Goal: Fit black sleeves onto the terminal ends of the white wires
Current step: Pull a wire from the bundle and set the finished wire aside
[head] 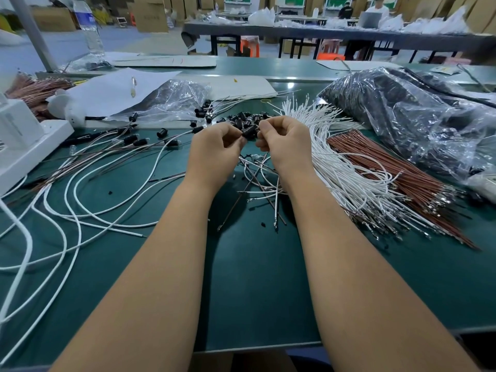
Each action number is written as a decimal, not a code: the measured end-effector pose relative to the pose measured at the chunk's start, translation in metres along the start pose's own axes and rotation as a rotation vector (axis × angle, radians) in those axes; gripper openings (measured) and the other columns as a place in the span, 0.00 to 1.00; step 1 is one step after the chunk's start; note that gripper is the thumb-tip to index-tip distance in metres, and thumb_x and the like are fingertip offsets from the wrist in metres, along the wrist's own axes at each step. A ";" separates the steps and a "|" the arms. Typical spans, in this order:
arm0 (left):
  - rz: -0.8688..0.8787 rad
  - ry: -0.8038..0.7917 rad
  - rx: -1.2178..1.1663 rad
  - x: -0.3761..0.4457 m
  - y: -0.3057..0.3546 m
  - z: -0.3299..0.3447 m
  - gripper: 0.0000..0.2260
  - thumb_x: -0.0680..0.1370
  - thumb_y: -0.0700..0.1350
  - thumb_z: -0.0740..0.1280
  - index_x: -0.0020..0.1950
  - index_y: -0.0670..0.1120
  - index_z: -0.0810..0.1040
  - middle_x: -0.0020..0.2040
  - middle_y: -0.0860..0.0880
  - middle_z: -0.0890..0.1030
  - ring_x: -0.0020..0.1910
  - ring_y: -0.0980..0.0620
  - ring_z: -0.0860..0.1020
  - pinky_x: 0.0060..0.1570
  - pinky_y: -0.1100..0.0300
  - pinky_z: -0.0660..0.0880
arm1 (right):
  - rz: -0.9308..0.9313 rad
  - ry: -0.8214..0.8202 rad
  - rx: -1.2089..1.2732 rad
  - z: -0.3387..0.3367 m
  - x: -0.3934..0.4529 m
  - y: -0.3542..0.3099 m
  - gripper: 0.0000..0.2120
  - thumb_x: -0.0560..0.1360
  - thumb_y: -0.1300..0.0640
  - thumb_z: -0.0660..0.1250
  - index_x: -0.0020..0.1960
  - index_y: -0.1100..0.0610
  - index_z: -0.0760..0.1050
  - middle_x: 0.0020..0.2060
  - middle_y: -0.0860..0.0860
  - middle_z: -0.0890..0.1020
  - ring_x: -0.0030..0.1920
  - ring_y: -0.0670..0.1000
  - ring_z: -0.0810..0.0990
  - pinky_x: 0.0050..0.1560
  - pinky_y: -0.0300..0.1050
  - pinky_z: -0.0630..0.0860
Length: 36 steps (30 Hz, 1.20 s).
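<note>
Sleeve [249, 132] of black plastic sits between the two hands above the middle of the green desk [241, 291], just in front of the loose heap of black sleeves [243, 122] that lies toward the far edge. The left hand [214, 149] has its fingers curled and pinches this sleeve at the fingertips; the right hand [284, 143] is also curled, its fingertips touching the other side of the sleeve, and I cannot tell if it pinches the sleeve itself or a wire end hidden behind the fingers. The sleeve looks very light, small and rigid, with a smooth surface, so I judge it can slip or fly away if the grip is too loose; it is best held by its sides, leaving the open end free. The bundle of white wires [349, 162] lies to the right of the hands and fans out toward the right edge, beside the brown wires [397, 170]. A white wire seems thin, soft and springy, and it will probably bend when pushed, so I think it should be gripped close behind the metal terminal, not far back. The terminals look delicate and may deform under hard pressing. Wires already fitted with sleeves [128, 140] lie toward the left edge.
</note>
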State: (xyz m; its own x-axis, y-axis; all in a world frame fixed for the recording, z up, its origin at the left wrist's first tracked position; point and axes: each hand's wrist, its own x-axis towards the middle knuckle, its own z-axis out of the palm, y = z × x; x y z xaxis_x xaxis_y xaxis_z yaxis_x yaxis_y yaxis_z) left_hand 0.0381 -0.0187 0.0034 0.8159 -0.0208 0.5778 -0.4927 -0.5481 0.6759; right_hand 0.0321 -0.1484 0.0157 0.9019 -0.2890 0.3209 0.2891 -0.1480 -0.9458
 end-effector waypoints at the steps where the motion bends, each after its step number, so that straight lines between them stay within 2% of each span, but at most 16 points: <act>1: -0.004 -0.003 -0.005 0.000 0.000 0.000 0.02 0.75 0.40 0.70 0.46 0.43 0.82 0.37 0.49 0.81 0.35 0.55 0.77 0.37 0.67 0.73 | -0.008 0.010 -0.018 0.000 0.000 0.000 0.08 0.78 0.62 0.66 0.40 0.53 0.75 0.35 0.50 0.80 0.28 0.39 0.79 0.34 0.34 0.76; 6: -0.033 -0.031 -0.001 0.000 0.000 0.001 0.02 0.76 0.41 0.70 0.45 0.43 0.81 0.34 0.52 0.78 0.32 0.58 0.74 0.34 0.70 0.69 | -0.026 0.047 -0.053 -0.001 0.000 0.000 0.08 0.78 0.60 0.67 0.40 0.53 0.74 0.34 0.50 0.79 0.30 0.43 0.79 0.38 0.41 0.78; 12: -0.100 -0.067 -0.115 -0.002 0.002 -0.004 0.03 0.78 0.40 0.67 0.45 0.42 0.78 0.40 0.43 0.82 0.40 0.46 0.80 0.45 0.52 0.78 | 0.037 0.003 0.104 -0.004 -0.002 -0.006 0.08 0.77 0.63 0.67 0.39 0.57 0.77 0.32 0.52 0.80 0.28 0.44 0.79 0.34 0.38 0.77; 16: -0.165 -0.056 -0.192 -0.002 0.003 -0.007 0.07 0.78 0.38 0.66 0.41 0.48 0.75 0.38 0.44 0.81 0.36 0.50 0.77 0.46 0.48 0.79 | 0.024 -0.038 0.106 -0.003 -0.003 -0.007 0.08 0.78 0.63 0.66 0.41 0.58 0.80 0.33 0.52 0.82 0.31 0.47 0.80 0.35 0.39 0.77; 18: -0.180 -0.068 -0.202 -0.001 0.004 -0.008 0.07 0.78 0.38 0.66 0.41 0.47 0.75 0.37 0.45 0.81 0.36 0.49 0.77 0.47 0.47 0.79 | 0.018 -0.041 0.095 -0.003 -0.004 -0.007 0.08 0.78 0.63 0.66 0.41 0.57 0.80 0.33 0.52 0.82 0.31 0.46 0.80 0.35 0.38 0.77; 23: -0.164 -0.110 -0.155 -0.003 0.006 -0.008 0.02 0.78 0.38 0.67 0.45 0.42 0.77 0.40 0.40 0.82 0.41 0.40 0.80 0.47 0.46 0.78 | 0.009 -0.033 0.100 -0.005 -0.004 -0.008 0.08 0.77 0.66 0.65 0.43 0.57 0.80 0.35 0.52 0.82 0.30 0.44 0.80 0.36 0.37 0.77; 28: -0.161 -0.108 -0.151 -0.001 0.006 -0.008 0.03 0.77 0.39 0.68 0.43 0.44 0.78 0.40 0.40 0.83 0.42 0.40 0.80 0.47 0.47 0.79 | -0.011 -0.026 0.065 -0.006 -0.003 -0.008 0.08 0.76 0.65 0.68 0.41 0.55 0.78 0.36 0.53 0.82 0.31 0.44 0.80 0.37 0.37 0.78; 32: -0.160 -0.133 -0.159 -0.001 0.003 -0.005 0.03 0.77 0.41 0.69 0.46 0.42 0.80 0.40 0.40 0.83 0.38 0.46 0.79 0.47 0.49 0.78 | -0.017 -0.012 0.037 -0.006 -0.001 -0.005 0.08 0.77 0.65 0.67 0.41 0.56 0.77 0.35 0.53 0.81 0.30 0.43 0.79 0.36 0.36 0.77; 36: -0.148 -0.134 -0.175 -0.001 0.005 -0.001 0.02 0.77 0.40 0.68 0.46 0.41 0.80 0.39 0.43 0.83 0.41 0.43 0.81 0.49 0.48 0.79 | -0.002 -0.006 0.030 -0.006 0.000 -0.002 0.08 0.77 0.65 0.66 0.40 0.56 0.76 0.34 0.52 0.80 0.29 0.42 0.79 0.35 0.36 0.77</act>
State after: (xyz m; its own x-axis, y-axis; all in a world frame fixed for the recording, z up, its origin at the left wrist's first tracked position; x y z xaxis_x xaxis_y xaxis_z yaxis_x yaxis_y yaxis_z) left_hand 0.0341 -0.0203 0.0064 0.9099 -0.0686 0.4092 -0.4008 -0.4004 0.8241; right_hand 0.0297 -0.1536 0.0180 0.9033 -0.2832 0.3223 0.3001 -0.1199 -0.9464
